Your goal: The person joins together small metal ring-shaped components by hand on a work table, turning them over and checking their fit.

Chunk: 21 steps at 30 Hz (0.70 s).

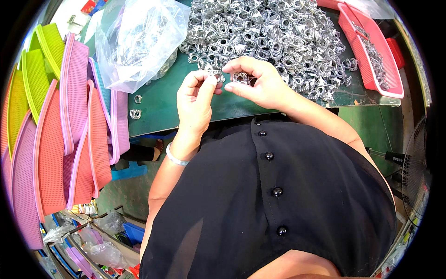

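Note:
In front of me, at the near edge of the green table (160, 111), my left hand (194, 97) pinches a small silver metal casting (217, 74) between thumb and fingers. Close beside it, my right hand (267, 86) has a similar silver casting with a round opening (240, 77) between its thumb and curled fingers. The two hands are a small gap apart. Just beyond them spreads a big heap of the same silver castings (274, 42). Two loose castings (135, 114) lie on the table to the left of my left hand.
A clear plastic bag (139, 44) with castings stands on the table's left. At the right, a pink basket (390, 94) holds more castings. Stacked plastic baskets (50, 153) in several colours crowd the left side. A fan (415, 162) stands at far right.

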Motion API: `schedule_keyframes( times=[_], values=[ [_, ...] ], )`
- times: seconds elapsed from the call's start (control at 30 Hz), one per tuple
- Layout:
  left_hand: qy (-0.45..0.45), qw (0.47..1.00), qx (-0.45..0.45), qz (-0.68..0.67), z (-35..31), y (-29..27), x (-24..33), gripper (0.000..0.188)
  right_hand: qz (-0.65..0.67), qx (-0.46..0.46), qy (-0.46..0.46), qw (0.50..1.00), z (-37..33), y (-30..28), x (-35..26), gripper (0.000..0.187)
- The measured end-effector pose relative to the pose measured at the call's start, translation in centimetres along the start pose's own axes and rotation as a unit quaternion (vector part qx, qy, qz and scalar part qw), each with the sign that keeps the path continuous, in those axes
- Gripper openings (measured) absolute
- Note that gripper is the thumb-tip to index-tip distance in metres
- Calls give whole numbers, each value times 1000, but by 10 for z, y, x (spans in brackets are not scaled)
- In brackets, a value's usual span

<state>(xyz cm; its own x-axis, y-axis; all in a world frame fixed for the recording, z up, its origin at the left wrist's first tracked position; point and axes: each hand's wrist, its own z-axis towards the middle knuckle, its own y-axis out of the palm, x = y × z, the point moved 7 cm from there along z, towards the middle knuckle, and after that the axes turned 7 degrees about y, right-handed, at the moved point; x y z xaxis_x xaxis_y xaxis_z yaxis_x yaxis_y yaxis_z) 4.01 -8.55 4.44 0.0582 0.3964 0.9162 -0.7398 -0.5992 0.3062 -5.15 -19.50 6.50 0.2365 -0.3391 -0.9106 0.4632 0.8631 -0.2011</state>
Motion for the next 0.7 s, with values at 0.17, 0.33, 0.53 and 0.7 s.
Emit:
schedule_keyframes(
  times=[0.17,0.33,0.53,0.7],
  values=[
    [49,997,-49,46,-1,8,6,10,-2,-20,8,1000,4,1,-2,24],
    [45,996,-67,27,-3,13,7,38,-52,-10,-16,998,6,-4,-6,20],
    [133,984,-94,79,-1,21,23,75,-31,10,-48,998,2,-7,-11,21],
    [229,950,-103,189,-3,21,32,80,-8,-6,-40,999,1,-6,-9,27]
  ],
)
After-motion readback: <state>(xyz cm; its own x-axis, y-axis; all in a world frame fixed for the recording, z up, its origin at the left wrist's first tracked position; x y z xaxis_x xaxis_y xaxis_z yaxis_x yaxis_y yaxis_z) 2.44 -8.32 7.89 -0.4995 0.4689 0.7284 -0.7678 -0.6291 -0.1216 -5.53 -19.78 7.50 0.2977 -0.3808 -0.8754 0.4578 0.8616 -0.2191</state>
